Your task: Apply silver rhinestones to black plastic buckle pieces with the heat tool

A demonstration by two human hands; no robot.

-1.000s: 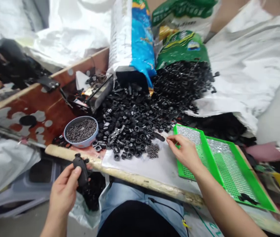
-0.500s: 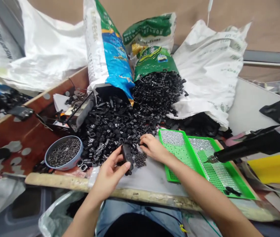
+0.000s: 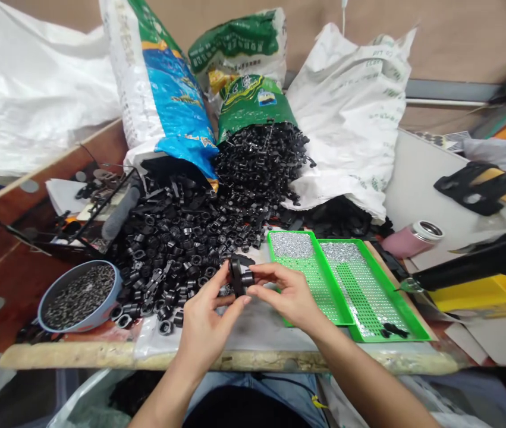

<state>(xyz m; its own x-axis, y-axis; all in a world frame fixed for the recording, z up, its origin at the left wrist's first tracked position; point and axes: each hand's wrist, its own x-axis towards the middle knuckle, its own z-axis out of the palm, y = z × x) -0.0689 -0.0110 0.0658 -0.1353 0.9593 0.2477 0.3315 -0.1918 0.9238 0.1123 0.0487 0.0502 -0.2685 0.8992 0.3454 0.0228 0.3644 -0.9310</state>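
Between thumb and fingers, my left hand grips a black plastic part, held upright above the table's front. My right hand pinches a small black ring-like piece against the right side of that part. Whether the two pieces are joined, I cannot tell. Just behind and left of my hands lies a heap of loose black plastic parts, many of them ring-shaped. To the right of my right hand is a green tray with tiny silvery pieces in its perforated bed.
A second green tray holds silvery pieces and a black part. At left stands a bowl of small dark metal pieces. Behind, printed sacks spill black parts. A black power screwdriver, yellow bin and pink flask are at right.
My right hand has come away from the small pieces on the table to the part in my left hand, bringing a ring-like piece. The left hand has turned the part edge-on. The view has shifted right.
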